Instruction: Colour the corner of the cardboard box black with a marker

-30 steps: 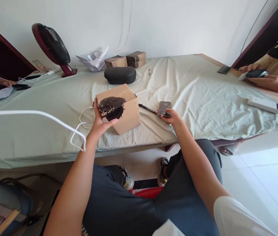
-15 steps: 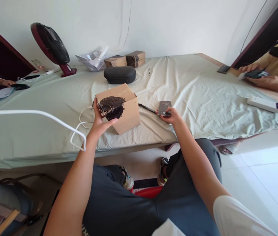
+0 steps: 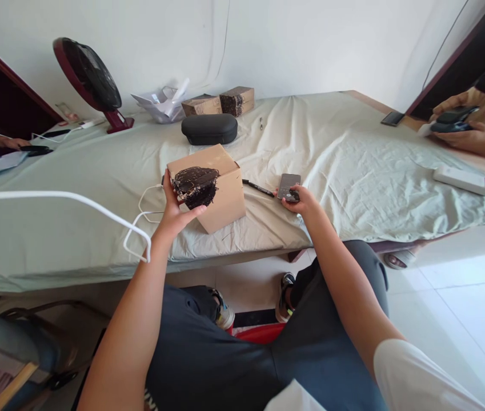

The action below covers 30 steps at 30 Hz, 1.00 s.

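My left hand (image 3: 176,208) grips the left side of a brown cardboard box (image 3: 227,197), thumb on the near face and fingers behind. Black scribbling covers the corner of the box nearest that hand. The box is tilted on the cloth. In my right hand (image 3: 300,201) is a smartphone (image 3: 288,184), its dark screen facing up, with the thumb over the screen. A black marker pen (image 3: 259,188) lies on the cloth between the box and the phone.
Behind the box stand a black zip case (image 3: 209,129), two small cartons (image 3: 237,101) and a plastic bag of papers (image 3: 165,105). A fan (image 3: 92,80) is at back left. White cable (image 3: 75,197) crosses the left. People sit at both ends; a power strip (image 3: 465,180) lies right.
My right thumb has shifted on the phone, and the screen's picture has changed to a plainer dark one. The person at right has moved the object in their hands. The box stays put.
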Each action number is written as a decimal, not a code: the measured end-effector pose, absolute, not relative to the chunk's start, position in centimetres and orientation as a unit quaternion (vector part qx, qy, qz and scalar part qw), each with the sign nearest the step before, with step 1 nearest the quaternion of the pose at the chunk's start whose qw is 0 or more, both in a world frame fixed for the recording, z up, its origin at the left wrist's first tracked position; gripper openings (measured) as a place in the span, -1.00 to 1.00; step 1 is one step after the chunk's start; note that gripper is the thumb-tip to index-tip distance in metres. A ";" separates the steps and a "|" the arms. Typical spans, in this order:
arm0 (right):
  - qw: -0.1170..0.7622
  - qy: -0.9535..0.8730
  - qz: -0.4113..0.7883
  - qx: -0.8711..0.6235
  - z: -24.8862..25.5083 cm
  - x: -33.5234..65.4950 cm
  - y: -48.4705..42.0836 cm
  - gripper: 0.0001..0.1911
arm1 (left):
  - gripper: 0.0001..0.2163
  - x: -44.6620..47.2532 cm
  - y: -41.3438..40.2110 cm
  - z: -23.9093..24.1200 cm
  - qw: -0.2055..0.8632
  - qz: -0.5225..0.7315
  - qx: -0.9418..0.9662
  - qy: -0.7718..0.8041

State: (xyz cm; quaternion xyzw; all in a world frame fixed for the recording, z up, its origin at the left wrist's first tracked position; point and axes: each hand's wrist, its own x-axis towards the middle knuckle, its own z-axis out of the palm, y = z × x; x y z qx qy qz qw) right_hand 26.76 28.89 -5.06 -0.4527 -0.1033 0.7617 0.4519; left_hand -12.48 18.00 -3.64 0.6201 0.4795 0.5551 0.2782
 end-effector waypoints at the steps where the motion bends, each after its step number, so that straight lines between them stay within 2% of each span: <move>1: 0.453 -0.103 0.761 -0.453 -5.0 26.8 28.8 -0.56 | 0.40 -12.5 18.0 -3.7 0.278 0.555 0.622 0.478; 5: 0.460 -0.102 0.760 -0.448 -4.8 26.9 28.5 -0.48 | 0.40 -12.4 18.0 -3.7 0.278 0.556 0.625 0.471; 12: 0.461 -0.096 0.765 -0.440 -5.2 27.2 29.0 -0.58 | 0.37 -12.5 18.0 -3.7 0.275 0.554 0.627 0.474; 17: 0.475 -0.111 0.769 -0.413 -5.9 27.4 29.5 -0.49 | 0.38 -12.7 18.2 -4.0 0.270 0.546 0.630 0.481; 22: 0.481 -0.137 0.778 -0.380 -6.1 27.8 29.5 -0.51 | 0.38 -12.5 18.1 -3.7 0.269 0.547 0.624 0.489; 27: 0.465 -0.147 0.789 -0.374 -6.0 28.5 30.3 -0.31 | 0.35 -12.4 18.1 -3.7 0.262 0.544 0.629 0.489; 30: 0.445 -0.161 0.789 -0.392 -5.6 29.0 30.9 -0.31 | 0.38 -12.6 18.5 -4.1 0.251 0.544 0.636 0.486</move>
